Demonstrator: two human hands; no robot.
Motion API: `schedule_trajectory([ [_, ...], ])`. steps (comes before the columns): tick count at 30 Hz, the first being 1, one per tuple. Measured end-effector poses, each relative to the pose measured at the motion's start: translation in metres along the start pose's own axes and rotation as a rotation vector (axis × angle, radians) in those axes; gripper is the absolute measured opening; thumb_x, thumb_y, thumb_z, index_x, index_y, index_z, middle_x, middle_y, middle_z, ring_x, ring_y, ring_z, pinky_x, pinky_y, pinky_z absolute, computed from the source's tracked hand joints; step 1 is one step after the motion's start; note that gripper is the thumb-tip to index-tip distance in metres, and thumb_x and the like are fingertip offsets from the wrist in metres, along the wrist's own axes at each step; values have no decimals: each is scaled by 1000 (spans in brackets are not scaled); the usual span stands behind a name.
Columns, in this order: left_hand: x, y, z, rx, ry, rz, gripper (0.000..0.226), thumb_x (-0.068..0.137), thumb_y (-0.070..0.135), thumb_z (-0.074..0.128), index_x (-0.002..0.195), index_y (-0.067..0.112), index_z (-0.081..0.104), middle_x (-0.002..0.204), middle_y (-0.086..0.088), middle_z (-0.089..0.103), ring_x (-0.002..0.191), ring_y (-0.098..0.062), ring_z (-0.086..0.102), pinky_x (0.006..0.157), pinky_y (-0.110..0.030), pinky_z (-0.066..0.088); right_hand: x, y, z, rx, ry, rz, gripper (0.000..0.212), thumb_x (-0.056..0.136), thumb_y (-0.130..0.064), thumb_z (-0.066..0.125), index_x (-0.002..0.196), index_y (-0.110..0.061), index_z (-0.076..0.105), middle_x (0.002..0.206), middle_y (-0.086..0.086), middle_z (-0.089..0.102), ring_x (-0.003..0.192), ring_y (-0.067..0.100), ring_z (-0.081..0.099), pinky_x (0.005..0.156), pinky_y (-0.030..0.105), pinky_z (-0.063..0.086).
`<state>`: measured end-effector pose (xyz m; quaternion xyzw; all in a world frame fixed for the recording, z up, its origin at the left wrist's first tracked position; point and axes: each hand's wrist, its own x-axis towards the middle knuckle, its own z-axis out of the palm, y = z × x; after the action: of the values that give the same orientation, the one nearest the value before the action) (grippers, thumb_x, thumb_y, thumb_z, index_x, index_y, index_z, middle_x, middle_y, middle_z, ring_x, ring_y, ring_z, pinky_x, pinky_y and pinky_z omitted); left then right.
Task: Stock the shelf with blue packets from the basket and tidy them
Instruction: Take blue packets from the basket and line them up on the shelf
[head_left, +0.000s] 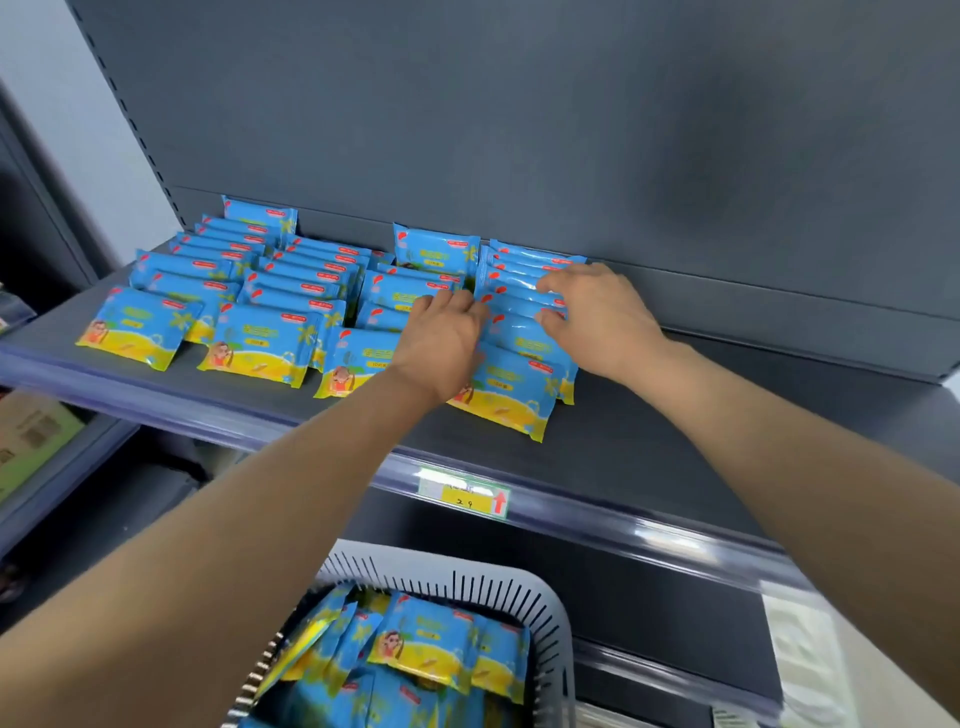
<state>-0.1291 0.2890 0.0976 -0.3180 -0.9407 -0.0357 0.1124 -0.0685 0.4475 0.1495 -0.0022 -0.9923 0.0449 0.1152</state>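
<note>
Four rows of blue packets (270, 332) lie on the shelf (727, 415). The left hand (441, 338) and right hand (597, 312) curl their fingers around the sides of the rightmost row (519, 374), apparently squaring it. The next move is likely a reach down to the basket (467, 577) for more.

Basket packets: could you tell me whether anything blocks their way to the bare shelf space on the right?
Nothing visible does: the shelf right of the rightmost row is bare, and the basket is open-topped.

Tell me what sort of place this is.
Most likely a shop aisle: a grey display shelf with a price label on its front rail, rows of identical blue packets, a restocking basket below.
</note>
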Motion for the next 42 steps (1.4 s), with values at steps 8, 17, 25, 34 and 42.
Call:
schedule_trajectory([
  [8, -71, -15, -76, -51, 375, 85, 40, 80, 21, 67, 116, 6, 57, 115, -13, 55, 109, -34, 48, 91, -36, 25, -36, -55, -40, -130, 159, -68, 42, 91, -31, 51, 129, -14, 48, 130, 4, 49, 123, 27, 38, 96, 38, 28],
  [17, -164, -26, -145, -21, 630, 158, 42, 72, 19, 69, 108, 0, 58, 109, -19, 58, 97, -36, 53, 85, -37, 29, -96, -133, -89, -123, 373, -128, 47, 86, -28, 57, 129, -12, 47, 135, 6, 43, 129, 27, 32, 100, 36, 22],
  [25, -236, -32, -81, -92, 400, 147, 45, 69, 17, 74, 109, 1, 60, 109, -18, 60, 98, -37, 57, 85, -41, 33, -151, -170, -14, -66, 175, -111, 47, 84, -28, 59, 127, -12, 49, 133, 7, 46, 125, 29, 37, 98, 39, 27],
  [34, -297, -72, 40, -131, -62, -58, 45, 82, 25, 65, 122, 9, 54, 121, -12, 54, 112, -32, 46, 95, -37, 26, -188, -165, 132, -2, -337, 27, 41, 92, -31, 50, 128, -12, 48, 129, 9, 50, 121, 30, 42, 97, 40, 34],
  [42, -316, -83, 118, -149, -349, -133, 47, 86, 27, 59, 128, 12, 46, 126, -11, 48, 117, -32, 44, 96, -41, 32, -204, -144, 212, 116, -554, 223, 40, 92, -34, 50, 122, -7, 51, 122, 16, 55, 115, 33, 47, 94, 42, 43],
])
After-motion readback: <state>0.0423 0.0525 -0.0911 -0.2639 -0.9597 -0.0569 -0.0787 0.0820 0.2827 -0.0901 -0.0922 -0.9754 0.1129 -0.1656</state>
